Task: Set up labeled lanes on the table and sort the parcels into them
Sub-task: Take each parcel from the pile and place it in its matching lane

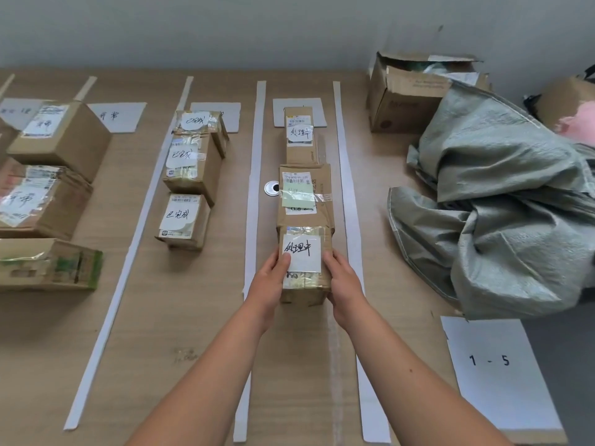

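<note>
The left hand [269, 280] and right hand [342, 281] grip the sides of a small cardboard box [304, 286], left thumb on its white handwritten label [302, 252]; the other fingers are hidden. The box lies between two paper strips [254, 188], touching a taped box [304, 194] just ahead. A crumpled woven sack [499, 204] is off right.

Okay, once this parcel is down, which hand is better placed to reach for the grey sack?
Probably the right hand: it grips the parcel on the side facing the grey sack; the left hand would have to cross over.
</note>
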`<state>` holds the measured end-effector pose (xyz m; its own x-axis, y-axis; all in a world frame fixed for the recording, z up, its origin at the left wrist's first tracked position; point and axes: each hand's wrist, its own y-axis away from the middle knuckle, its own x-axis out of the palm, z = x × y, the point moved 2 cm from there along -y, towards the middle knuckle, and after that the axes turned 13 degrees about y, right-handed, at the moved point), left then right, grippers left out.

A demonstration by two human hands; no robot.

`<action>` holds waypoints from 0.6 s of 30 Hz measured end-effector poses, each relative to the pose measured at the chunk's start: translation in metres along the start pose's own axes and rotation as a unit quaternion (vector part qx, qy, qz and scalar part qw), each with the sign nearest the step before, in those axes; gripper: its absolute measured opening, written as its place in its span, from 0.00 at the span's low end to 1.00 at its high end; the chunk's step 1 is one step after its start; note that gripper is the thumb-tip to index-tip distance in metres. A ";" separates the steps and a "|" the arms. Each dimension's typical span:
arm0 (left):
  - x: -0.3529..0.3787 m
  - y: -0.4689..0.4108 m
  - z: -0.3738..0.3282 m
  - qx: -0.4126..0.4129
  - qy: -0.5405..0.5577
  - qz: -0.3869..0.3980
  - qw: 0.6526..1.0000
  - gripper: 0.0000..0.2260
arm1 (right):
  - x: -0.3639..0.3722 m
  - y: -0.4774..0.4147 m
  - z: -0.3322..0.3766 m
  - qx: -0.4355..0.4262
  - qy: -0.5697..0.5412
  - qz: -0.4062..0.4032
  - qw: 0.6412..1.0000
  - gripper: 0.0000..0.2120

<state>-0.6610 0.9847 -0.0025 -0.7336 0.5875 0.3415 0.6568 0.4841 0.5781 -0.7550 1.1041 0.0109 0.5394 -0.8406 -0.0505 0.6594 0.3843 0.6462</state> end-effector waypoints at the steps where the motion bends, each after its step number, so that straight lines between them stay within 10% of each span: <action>1: -0.001 -0.002 0.000 0.001 0.000 0.001 1.000 0.16 | 0.000 -0.002 0.000 0.002 -0.002 -0.001 1.000 0.13; 13: 0.004 0.021 -0.012 -0.010 0.013 -0.039 0.999 0.17 | -0.015 0.013 0.004 0.001 -0.040 -0.033 0.999 0.28; 18: 0.010 0.050 -0.016 0.036 0.006 -0.055 0.998 0.33 | -0.028 0.048 0.015 -0.036 -0.078 -0.017 0.996 0.16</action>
<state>-0.6381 1.0044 0.0417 -0.8037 0.5207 0.2880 0.5828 0.5915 0.5572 -0.7462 1.1399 0.0547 0.4324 -0.9003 0.0505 0.7149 0.3764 0.5892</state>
